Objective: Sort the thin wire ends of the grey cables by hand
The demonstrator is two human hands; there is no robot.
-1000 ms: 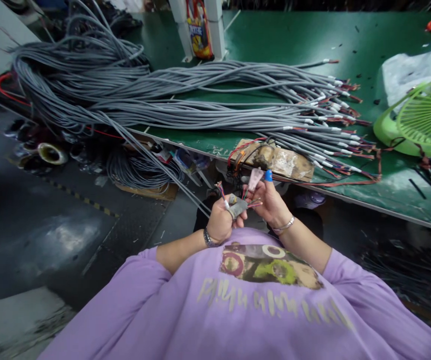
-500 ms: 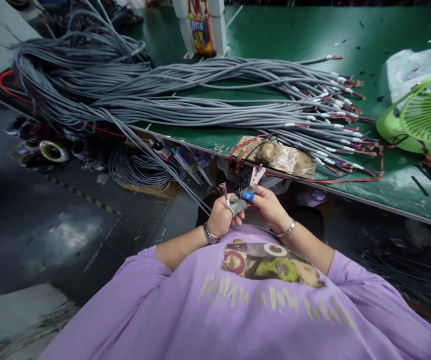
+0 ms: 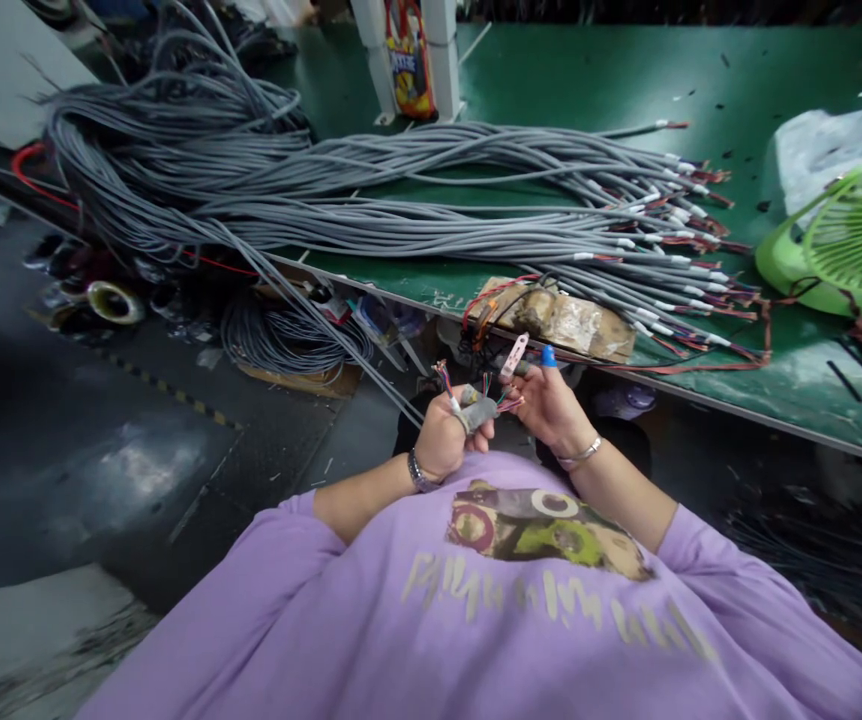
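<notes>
My left hand (image 3: 444, 438) is closed around the end of a grey cable (image 3: 401, 402), near the front of my shirt. Thin coloured wires (image 3: 442, 376) stick up above this fist, and more wire ends (image 3: 507, 404) fan out toward the other hand. Grey wrapping covers the thumb and a finger. My right hand (image 3: 553, 412) is just beside it, palm partly turned up, with its blue-covered thumb lifted. A small flat pink tool (image 3: 515, 355) juts up from its fingers; its exact kind is unclear. The fingertips are close to the wire ends; contact is hard to make out.
Bundles of grey cables (image 3: 401, 230) with stripped ends lie along the green table (image 3: 596, 75). A taped block (image 3: 562, 318) sits at its front edge. To the right are a green fan (image 3: 851, 240) and a plastic bag (image 3: 813, 150). A cable coil (image 3: 288, 335) lies below.
My right hand has drawn slightly right, away from the left, and its thumb has lifted. The pink tool has turned, and the wire ends between the hands show more. My left hand keeps its grip.
</notes>
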